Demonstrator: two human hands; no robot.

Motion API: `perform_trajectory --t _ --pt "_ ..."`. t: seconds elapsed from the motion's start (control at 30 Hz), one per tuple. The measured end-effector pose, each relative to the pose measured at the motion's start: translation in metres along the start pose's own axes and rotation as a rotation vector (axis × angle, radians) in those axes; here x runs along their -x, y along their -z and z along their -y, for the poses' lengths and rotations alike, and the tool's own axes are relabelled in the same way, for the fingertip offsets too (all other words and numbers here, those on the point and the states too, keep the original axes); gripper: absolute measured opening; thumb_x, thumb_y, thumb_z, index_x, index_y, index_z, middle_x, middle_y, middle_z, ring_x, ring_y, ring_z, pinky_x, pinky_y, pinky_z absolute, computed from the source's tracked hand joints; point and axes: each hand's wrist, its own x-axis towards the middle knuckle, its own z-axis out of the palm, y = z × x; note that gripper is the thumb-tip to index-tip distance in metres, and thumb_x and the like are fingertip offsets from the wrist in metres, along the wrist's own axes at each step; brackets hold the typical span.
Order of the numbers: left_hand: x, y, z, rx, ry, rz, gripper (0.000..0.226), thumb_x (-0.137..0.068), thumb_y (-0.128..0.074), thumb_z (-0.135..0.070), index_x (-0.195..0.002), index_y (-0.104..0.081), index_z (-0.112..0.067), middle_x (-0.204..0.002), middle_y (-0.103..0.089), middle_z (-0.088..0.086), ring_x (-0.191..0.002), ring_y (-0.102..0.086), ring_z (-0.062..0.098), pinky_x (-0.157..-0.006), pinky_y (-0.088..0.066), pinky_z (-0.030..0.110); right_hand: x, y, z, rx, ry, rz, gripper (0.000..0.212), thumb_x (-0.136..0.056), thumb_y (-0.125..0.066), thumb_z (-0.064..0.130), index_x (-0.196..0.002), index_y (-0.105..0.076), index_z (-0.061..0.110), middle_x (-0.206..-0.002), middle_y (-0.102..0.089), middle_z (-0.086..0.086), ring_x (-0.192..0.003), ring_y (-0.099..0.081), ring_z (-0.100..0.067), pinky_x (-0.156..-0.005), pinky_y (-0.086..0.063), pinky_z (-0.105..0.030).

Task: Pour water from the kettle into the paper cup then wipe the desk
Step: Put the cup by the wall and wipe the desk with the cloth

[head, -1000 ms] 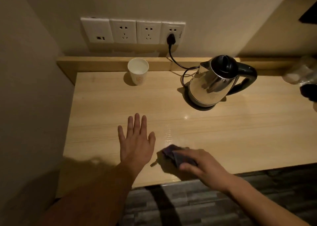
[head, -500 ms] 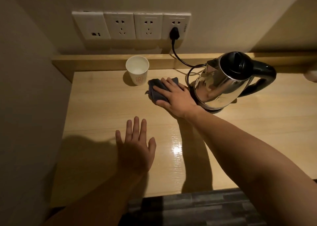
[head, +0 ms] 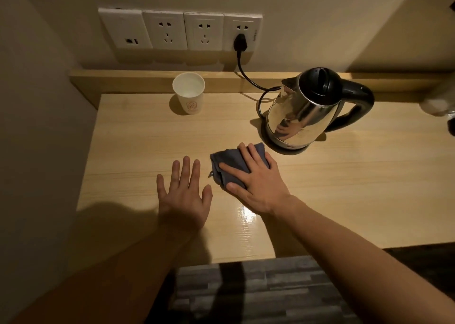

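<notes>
A steel kettle [head: 305,117] with a black lid and handle sits on its base at the back right of the wooden desk [head: 357,188]. A white paper cup [head: 189,96] stands upright at the back, left of the kettle, with some water inside. My right hand [head: 256,178] presses flat on a dark grey cloth [head: 231,162] in the middle of the desk, just in front of the kettle. My left hand [head: 184,195] lies flat on the desk, fingers spread, holding nothing, a little left of the cloth.
A black cord [head: 248,77] runs from the kettle base up to the rightmost wall socket [head: 242,32]. A raised wooden ledge [head: 138,80] borders the back of the desk. A wall closes the left side. A wet shine [head: 246,215] shows near the front edge.
My right hand slid the cloth from the front edge up beside the cup and kettle, then back toward me to the middle. My left hand stayed flat in place.
</notes>
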Motion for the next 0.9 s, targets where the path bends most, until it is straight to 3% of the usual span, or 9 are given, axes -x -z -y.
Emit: perform_trajectory --t 0.13,0.43,0.53,0.63,0.73,0.83,0.9 --pt "-0.002 0.005 -0.003 0.015 0.025 0.097 0.072 -0.103 -0.007 -0.061 -0.165 0.013 -0.031 -0.174 0.017 -0.004 -0.163 0.013 0.022 -0.13 0.002 0.059 0.038 -0.009 0.009 0.003 0.01 0.015 0.056 -0.103 -0.018 0.073 -0.157 -0.011 0.061 -0.175 0.008 -0.007 -0.16 0.016 -0.028 -0.126 -0.003 -0.057" --pt "0.001 0.015 -0.005 0.03 0.011 0.12 0.071 -0.104 -0.008 -0.058 -0.165 0.012 -0.028 -0.175 0.016 -0.001 -0.163 0.015 0.023 -0.13 0.004 0.06 0.109 -0.033 0.025 0.03 0.076 0.048 0.065 -0.102 -0.024 0.074 -0.161 -0.006 0.053 -0.174 0.004 -0.013 -0.161 0.01 -0.031 -0.125 -0.001 -0.053" --pt "0.002 0.014 -0.004 0.026 0.011 0.115 0.07 -0.105 -0.009 -0.056 -0.165 0.011 -0.028 -0.176 0.014 -0.001 -0.163 0.013 0.023 -0.13 0.004 0.06 0.134 -0.045 0.032 0.031 0.071 -0.029 0.064 -0.105 -0.03 0.067 -0.163 -0.017 0.045 -0.174 -0.009 -0.008 -0.162 -0.002 -0.026 -0.125 -0.007 -0.046" --pt "0.002 0.014 -0.004 0.029 0.013 0.116 0.07 -0.105 -0.01 -0.056 -0.166 0.011 -0.028 -0.176 0.013 -0.001 -0.163 0.013 0.022 -0.13 0.004 0.059 0.158 -0.058 0.041 -0.144 0.008 -0.135 0.057 -0.106 -0.037 0.06 -0.158 -0.038 0.037 -0.171 -0.026 0.003 -0.16 -0.013 -0.015 -0.121 -0.019 -0.04" --pt "0.003 0.013 -0.003 0.031 0.009 0.117 0.07 -0.105 -0.01 -0.056 -0.165 0.012 -0.028 -0.176 0.014 -0.001 -0.163 0.013 0.022 -0.13 0.004 0.059 0.18 -0.058 0.05 -0.379 -0.074 -0.145 0.05 -0.104 -0.043 0.062 -0.148 -0.052 0.04 -0.161 -0.045 0.014 -0.154 -0.029 -0.005 -0.114 -0.029 -0.038" --pt "0.002 0.011 -0.003 0.039 0.013 0.108 0.07 -0.105 -0.01 -0.056 -0.165 0.011 -0.028 -0.176 0.013 -0.001 -0.163 0.012 0.022 -0.13 0.005 0.059 0.189 -0.024 0.048 -0.768 -0.191 -0.133 0.04 -0.1 -0.052 0.062 -0.136 -0.063 0.046 -0.124 -0.072 0.023 -0.116 -0.066 -0.002 -0.093 -0.052 -0.037" --pt "0.002 0.01 -0.003 0.036 0.014 0.106 0.07 -0.105 -0.01 -0.056 -0.165 0.011 -0.028 -0.176 0.013 -0.001 -0.163 0.012 0.022 -0.13 0.005 0.059 0.185 0.004 0.038 -0.947 -0.265 -0.183 0.03 -0.099 -0.061 0.05 -0.128 -0.065 0.053 -0.116 -0.074 0.029 -0.108 -0.069 0.002 -0.09 -0.054 -0.022"
